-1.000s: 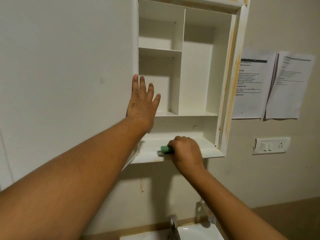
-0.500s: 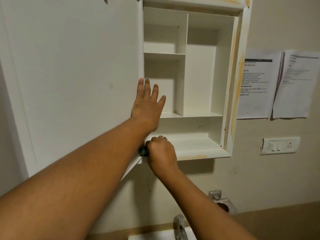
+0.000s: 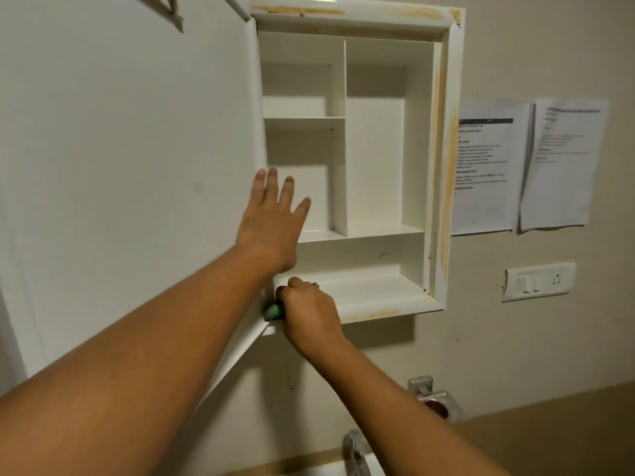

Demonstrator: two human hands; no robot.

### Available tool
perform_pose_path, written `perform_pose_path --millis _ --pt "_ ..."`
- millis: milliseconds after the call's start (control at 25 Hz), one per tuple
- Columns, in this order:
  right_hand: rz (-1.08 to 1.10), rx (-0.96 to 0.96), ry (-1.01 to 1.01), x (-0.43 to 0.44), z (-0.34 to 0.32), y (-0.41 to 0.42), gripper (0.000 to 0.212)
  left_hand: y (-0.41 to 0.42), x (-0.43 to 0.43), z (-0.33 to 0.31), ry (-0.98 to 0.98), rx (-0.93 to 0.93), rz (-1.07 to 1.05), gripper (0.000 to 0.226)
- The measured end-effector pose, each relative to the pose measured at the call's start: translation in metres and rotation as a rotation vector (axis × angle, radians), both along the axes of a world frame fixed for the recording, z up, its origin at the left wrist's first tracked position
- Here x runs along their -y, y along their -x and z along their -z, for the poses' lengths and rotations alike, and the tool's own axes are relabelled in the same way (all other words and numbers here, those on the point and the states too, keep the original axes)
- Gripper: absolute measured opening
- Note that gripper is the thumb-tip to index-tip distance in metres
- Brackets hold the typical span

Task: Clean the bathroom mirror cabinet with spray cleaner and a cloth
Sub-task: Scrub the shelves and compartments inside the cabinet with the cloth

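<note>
The white wall cabinet hangs open, its shelves bare and its frame streaked with orange stains. Its door is swung out to the left. My left hand lies flat with straight fingers against the door's inner edge. My right hand grips a green cloth at the left end of the bottom shelf, by the hinge corner. Most of the cloth is hidden inside my fist. No spray bottle is in view.
Two printed sheets are stuck to the wall right of the cabinet, with a switch plate below them. A metal holder is fixed to the wall under the cabinet. A chrome tap shows at the bottom edge.
My right hand has slid the cloth leftward along the bottom shelf from its middle to the hinge corner. The left hand stays flat on the door. The view has shifted slightly.
</note>
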State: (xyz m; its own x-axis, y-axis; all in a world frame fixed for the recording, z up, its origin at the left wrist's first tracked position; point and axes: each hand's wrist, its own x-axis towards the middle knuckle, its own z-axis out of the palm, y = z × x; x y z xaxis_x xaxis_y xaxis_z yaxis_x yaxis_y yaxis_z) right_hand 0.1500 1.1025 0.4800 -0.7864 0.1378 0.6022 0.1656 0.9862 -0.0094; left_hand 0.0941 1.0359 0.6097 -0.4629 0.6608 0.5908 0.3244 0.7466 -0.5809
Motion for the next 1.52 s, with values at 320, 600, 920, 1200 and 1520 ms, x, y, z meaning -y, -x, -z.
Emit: perform_pose_path --millis 320,600,920,1200,1520 --pt "0.355 0.054 -0.144 -0.143 -0.011 -0.084 0.014 -0.001 -0.017 0.013 -0.067 0.049 0.024 0.104" --pt "0.479 0.128 -0.228 -0.155 -0.013 -0.089 0.013 0.004 -0.016 0.02 -0.02 0.012 -0.004 0.105" --pt "0.408 0.09 -0.014 -0.144 -0.016 -0.087 0.016 -0.008 -0.007 0.014 -0.018 0.091 -0.002 0.102" --pt "-0.345 -0.127 1.049 -0.111 -0.063 -0.098 0.024 -0.055 -0.004 -0.032 -0.245 0.256 0.31 0.057" --pt "-0.482 -0.269 0.967 -0.1 -0.166 -0.122 0.047 -0.072 -0.012 -0.103 -0.387 0.873 0.843 0.028"
